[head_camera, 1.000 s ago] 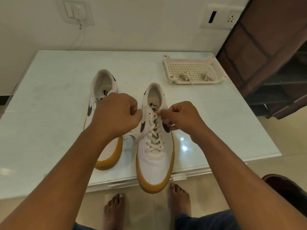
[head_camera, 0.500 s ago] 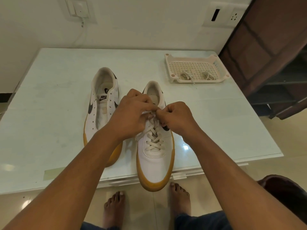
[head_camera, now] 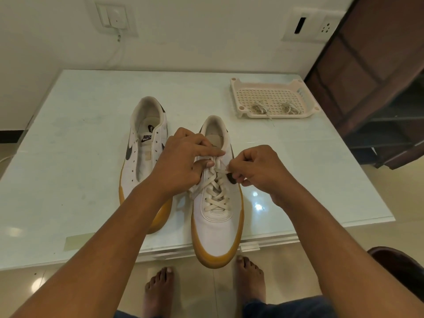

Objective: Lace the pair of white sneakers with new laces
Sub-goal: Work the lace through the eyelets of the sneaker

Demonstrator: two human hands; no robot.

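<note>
1. White flat lace [head_camera: 216, 191] crisscrosses the gum-soled white sneaker [head_camera: 218, 228] at the glass tabletop's [head_camera: 68, 168] near edge; I judge the top eyelets are in hand.
2. My left hand [head_camera: 181, 164] clamps its fingers on the eyelet flap and my right hand [head_camera: 259, 168] pinches the lace end; threading it comes next.
3. Two sneakers, counting the unlaced sneaker [head_camera: 140, 171]; two lace bundles [head_camera: 259, 109] in one perforated plastic tray [head_camera: 238, 88].
</note>
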